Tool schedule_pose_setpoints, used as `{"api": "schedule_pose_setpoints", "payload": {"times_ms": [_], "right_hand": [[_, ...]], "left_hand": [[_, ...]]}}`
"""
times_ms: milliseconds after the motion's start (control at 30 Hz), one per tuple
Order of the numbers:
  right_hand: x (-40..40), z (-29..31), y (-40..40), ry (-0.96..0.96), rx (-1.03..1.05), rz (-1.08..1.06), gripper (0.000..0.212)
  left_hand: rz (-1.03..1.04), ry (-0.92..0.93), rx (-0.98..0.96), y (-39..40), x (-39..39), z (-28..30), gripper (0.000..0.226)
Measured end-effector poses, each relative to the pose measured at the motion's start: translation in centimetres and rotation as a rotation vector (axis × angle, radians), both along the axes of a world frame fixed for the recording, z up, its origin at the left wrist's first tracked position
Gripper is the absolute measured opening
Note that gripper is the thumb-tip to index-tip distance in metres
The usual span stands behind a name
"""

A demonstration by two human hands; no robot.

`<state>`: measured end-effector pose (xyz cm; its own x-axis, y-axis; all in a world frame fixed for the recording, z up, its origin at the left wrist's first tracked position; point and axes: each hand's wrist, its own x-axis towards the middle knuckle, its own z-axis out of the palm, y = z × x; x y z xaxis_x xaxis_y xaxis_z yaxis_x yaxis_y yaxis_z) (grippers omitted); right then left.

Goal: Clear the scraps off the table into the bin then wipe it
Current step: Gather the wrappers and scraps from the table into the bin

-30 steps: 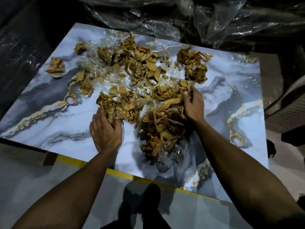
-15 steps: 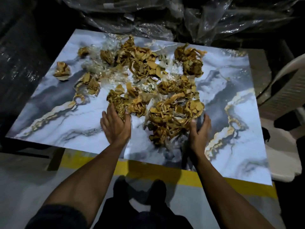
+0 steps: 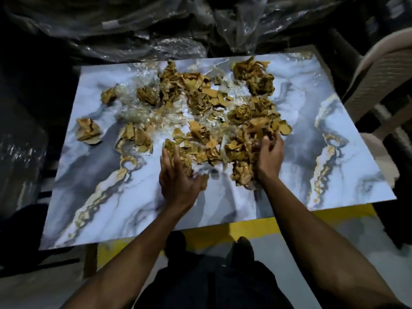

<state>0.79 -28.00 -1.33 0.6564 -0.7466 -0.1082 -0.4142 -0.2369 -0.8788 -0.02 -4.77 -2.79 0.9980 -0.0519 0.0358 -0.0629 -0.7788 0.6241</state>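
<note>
Crumpled brown paper scraps (image 3: 211, 121) mixed with clear plastic wrap (image 3: 138, 112) lie heaped across the middle and far part of the marble-patterned table (image 3: 111, 197). My left hand (image 3: 176, 177) presses flat against the near left side of the heap, fingers straight and thumb spread. On the heap's near right side, my right hand (image 3: 269, 155) has its fingers curled into the scraps. One loose scrap (image 3: 88, 130) sits apart at the left, another (image 3: 109, 95) further back. A separate clump (image 3: 256, 76) lies at the far right. No bin shows.
Crinkled plastic sheeting (image 3: 156, 30) is piled behind the table's far edge. A beige plastic chair (image 3: 383, 74) stands close at the right. A yellow floor line (image 3: 245, 230) runs under the near edge, where my feet (image 3: 176, 241) stand.
My right hand has moved from the heap's near edge up to its right side and curled into the scraps. My left hand has stayed at the near left, thumb now spread.
</note>
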Motion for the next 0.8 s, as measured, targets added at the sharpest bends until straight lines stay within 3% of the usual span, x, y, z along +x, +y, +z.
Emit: {"api": "schedule_pose_setpoints", "payload": {"times_ms": [167, 267, 567, 800], "right_hand": [[-4.0, -1.5, 0.9, -0.014, -0.005, -0.168, 0.05], [-4.7, -2.1, 3.3, -0.033, 0.006, -0.172, 0.056], [0.8, -1.6, 8.9, 0.01, -0.031, -0.308, 0.06], [2.2, -1.4, 9.5, 0.114, -0.059, -0.322, 0.058]], "left_hand": [[-0.478, -0.149, 0.217, 4.8, 2.3, -0.7, 0.093], [-0.601, -0.132, 0.256, 5.2, 3.7, -1.2, 0.097], [-0.53, -0.167, 0.344, 3.0, 5.8, -2.0, 0.085], [-0.403, -0.166, 0.229, 2.4, 5.8, -1.0, 0.077]]}}
